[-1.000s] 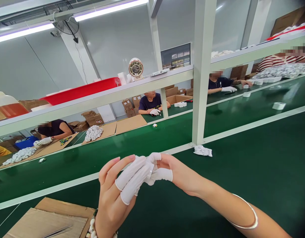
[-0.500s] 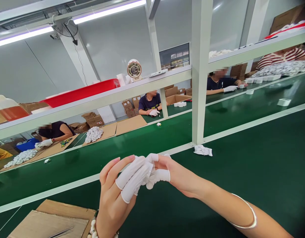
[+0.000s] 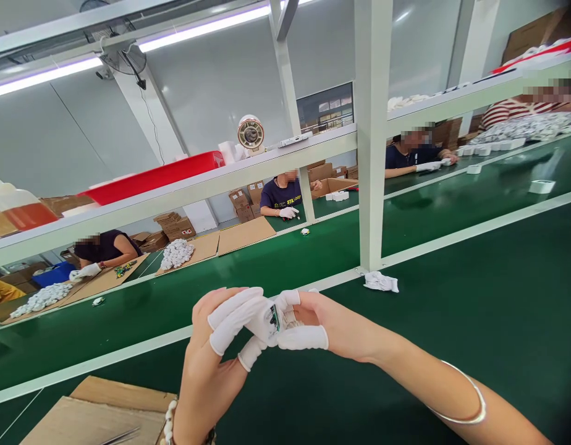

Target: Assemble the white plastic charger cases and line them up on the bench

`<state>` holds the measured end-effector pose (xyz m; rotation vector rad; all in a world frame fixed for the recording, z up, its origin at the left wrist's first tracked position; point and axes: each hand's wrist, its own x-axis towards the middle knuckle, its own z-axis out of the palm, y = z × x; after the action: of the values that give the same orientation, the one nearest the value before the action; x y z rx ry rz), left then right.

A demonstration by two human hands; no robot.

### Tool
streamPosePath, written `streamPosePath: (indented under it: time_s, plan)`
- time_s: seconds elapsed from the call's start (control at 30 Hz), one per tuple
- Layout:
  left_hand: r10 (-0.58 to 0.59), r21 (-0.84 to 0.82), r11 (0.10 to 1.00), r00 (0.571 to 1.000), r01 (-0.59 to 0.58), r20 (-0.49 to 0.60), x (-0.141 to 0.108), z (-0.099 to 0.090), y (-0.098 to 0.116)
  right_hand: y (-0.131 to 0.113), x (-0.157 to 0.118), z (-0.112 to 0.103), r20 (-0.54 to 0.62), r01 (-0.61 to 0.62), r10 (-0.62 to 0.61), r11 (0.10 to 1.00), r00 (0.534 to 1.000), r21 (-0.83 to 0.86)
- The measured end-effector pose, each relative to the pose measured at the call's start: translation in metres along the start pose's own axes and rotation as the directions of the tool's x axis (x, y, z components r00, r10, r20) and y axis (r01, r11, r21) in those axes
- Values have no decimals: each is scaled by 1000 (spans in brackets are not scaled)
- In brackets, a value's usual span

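Left hand (image 3: 204,364) and right hand (image 3: 332,318): capped fingers gripping opposite sides of one white case (image 3: 258,322), above green bench (image 3: 406,383). Possible fault: circuit board (image 3: 275,318) slipping out, through loose pinch. Outward: cardboard (image 3: 88,420), tweezers (image 3: 121,436); crumpled glove (image 3: 381,282) beside post (image 3: 372,154), partly obstructing forward reach.
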<state>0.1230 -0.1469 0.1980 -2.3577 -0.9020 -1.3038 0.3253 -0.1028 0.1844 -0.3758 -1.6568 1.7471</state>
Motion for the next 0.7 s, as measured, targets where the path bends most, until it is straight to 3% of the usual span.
streamPosePath:
  time_s: [0.13,0.3,0.43,0.7]
  plan:
    - [10,7,1000,999,-11,50,3,-3,-1,0,-2,-1,-5,30,-31,992,1000,-119]
    - [44,28,998,986,-49,160,8,-9,-1,-6,-7,-2,-98,39,-78,936,992,-350]
    - [81,44,995,975,-92,205,10,-10,1,-8,-7,-1,-118,26,-77,924,990,-382]
    - [55,61,996,975,-69,215,10,-6,0,-9,-10,3,-185,2,-93,897,978,-442]
